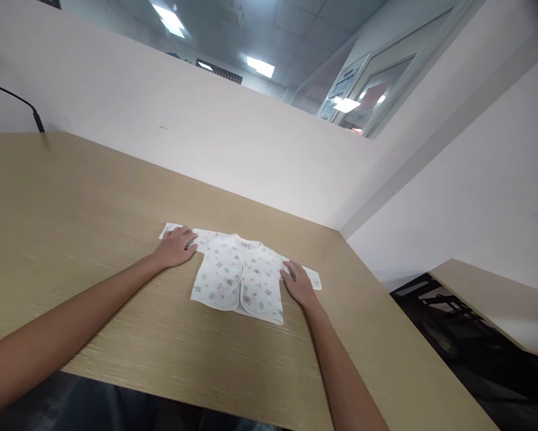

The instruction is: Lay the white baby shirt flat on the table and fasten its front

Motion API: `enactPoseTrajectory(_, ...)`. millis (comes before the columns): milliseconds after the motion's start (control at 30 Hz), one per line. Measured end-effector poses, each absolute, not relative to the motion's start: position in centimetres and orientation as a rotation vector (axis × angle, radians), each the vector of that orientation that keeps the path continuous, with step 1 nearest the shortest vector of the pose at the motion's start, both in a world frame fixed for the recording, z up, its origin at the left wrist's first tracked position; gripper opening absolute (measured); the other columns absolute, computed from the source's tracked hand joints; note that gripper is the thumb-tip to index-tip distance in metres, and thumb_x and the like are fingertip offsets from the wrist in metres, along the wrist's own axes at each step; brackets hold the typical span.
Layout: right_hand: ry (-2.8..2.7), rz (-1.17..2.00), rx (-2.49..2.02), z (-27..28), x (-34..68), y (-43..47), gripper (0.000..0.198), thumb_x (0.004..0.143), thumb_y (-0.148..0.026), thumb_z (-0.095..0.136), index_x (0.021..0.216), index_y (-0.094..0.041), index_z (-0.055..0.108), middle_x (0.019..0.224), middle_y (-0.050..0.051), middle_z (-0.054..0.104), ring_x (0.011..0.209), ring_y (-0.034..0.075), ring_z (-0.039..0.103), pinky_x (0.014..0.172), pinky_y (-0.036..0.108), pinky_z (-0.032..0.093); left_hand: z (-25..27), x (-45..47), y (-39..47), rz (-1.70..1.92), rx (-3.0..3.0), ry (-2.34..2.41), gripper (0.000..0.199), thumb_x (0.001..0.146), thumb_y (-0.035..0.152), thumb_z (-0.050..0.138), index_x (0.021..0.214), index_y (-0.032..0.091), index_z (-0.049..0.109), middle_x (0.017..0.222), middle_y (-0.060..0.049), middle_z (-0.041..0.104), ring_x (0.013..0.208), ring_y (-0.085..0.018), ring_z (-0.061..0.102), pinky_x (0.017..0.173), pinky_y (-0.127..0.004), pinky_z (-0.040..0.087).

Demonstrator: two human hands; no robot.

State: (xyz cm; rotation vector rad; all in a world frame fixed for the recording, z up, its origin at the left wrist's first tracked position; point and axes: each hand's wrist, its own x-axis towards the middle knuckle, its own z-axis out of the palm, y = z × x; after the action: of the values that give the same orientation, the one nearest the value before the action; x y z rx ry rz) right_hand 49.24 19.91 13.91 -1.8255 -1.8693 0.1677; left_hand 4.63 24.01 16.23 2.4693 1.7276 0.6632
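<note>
Bare L forearm (71, 328) & R forearm (339, 371) come closest, reaching over the desk (161, 347) to a small white shirt (221, 275) w/ tiny prints. It lies flat, front up, on the desk btwn the two hands, its neck label (245, 245) on the side toward the wall (251, 155). L hand (177, 246) is palm-down on one sleeve (206, 238), thumb apart from fingers, no grip on cloth that I can make out. R hand (300, 283) sits on the other sleeve (313, 279), close to the shirt's side, fingers & thumb a little apart too; from here I can't say if they press or just rest. Progress, as far as I'd judge: spreading-out is nearly done. Both sleeves run out to the sides, the body's pretty smooth, no fold made anywhere. Remaining, imo: prob. just minor tidying, e.g. the front edges (241, 272), which meet up top but part near the hem (215, 304), so a bit of inner back shows thru.
</note>
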Motion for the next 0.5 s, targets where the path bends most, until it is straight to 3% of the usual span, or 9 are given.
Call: enactPoseTrajectory(500, -1.872, 0.165, -1.831, 14.02, 49.09, 19.77, 0.053, 0.093, -0.05, 0.045, 0.131, -0.018, 0.062, 0.146, 0.013, 0.053, 0.139, 0.029, 0.044, 0.118, 0.048, 0.032, 16.08, 4.6, 24.04, 0.642, 2.501, 1.739, 0.043, 0.096, 0.044, 0.039, 0.126, 0.024, 0.062, 0.138, -0.011, 0.055, 0.128, -0.031, 0.049, 0.105, -0.052, 0.037)
